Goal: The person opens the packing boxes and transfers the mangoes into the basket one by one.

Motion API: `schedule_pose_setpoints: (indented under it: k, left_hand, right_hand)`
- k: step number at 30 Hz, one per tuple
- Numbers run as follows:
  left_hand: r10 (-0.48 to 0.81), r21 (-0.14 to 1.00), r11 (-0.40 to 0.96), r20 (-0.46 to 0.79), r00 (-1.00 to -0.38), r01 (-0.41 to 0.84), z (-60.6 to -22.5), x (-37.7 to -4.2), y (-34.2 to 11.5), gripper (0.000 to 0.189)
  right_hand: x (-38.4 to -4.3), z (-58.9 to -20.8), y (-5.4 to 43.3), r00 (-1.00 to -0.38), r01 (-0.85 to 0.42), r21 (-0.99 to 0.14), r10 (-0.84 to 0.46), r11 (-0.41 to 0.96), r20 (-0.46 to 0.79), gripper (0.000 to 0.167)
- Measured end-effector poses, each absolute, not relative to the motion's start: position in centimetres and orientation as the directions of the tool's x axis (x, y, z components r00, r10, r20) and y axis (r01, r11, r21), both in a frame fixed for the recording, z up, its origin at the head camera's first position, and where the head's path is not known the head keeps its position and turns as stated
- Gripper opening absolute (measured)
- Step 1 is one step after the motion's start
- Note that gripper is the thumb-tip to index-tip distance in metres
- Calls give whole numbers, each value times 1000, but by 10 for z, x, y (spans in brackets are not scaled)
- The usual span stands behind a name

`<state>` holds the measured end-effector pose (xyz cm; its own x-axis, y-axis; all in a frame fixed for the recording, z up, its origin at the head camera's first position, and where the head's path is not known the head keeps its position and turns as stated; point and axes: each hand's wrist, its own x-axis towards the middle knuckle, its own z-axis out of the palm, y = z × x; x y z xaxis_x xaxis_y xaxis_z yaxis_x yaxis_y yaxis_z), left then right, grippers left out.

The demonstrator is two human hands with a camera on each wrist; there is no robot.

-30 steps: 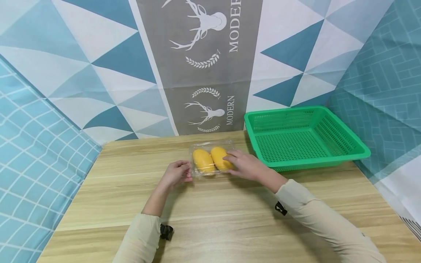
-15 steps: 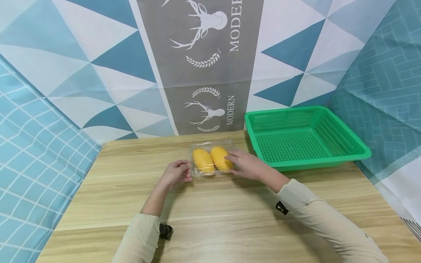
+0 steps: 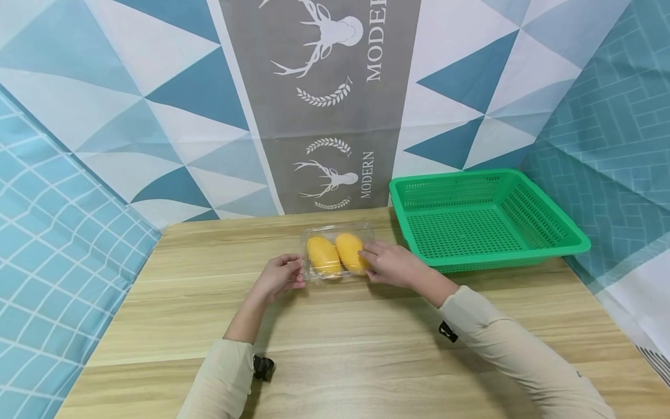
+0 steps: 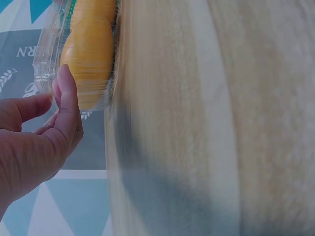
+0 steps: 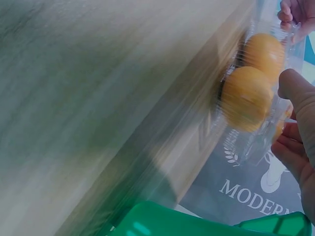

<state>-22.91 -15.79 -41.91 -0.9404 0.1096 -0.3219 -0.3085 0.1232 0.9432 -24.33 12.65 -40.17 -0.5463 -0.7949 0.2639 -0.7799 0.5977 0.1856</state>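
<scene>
Two yellow mangoes [image 3: 324, 256] lie side by side in a clear plastic clamshell box [image 3: 342, 229] with its lid over them, near the table's back edge. My left hand [image 3: 282, 276] holds the box's left edge with thumb and fingertips. In the left wrist view, that hand's index finger [image 4: 68, 88] lies against the box's end. At the opposite end, my right hand [image 3: 391, 263] grips the box. The right wrist view has its thumb [image 5: 294, 88] by the lid and other fingers curled at the edge, partly hidden.
A green plastic basket [image 3: 487, 256] with slotted walls stands on the right, close beside my right hand. The wooden table [image 3: 335, 355] meets patterned wall cloth [image 3: 324, 128] at the back. Blue tile-patterned cloth [image 3: 57, 262] hangs at the left.
The right hand's fingers have shifted slightly rightward on the box. The left hand stays at its edge, and the box and mangoes keep nearly the same place.
</scene>
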Motion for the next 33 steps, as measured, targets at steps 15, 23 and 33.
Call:
schedule_pose_setpoints:
  k: [15,23,33]
  left_hand:
    - [112,946,111,-318,-942,-306,-419,-229,-160,40]
    - [104,949,102,-309,-945,-299,-422,-230,-159,38]
    - [69,949,150,-291,-954,-279,-422,-228,-159,42]
  right_hand:
    - [-249,-419,124,-353,-778,324,-801,538,484,24]
    - [-248,-421,124,-332,-773,330,-789,542,518,24]
    - [-244,-420,130,-387,-798,243,-777,552,497,37]
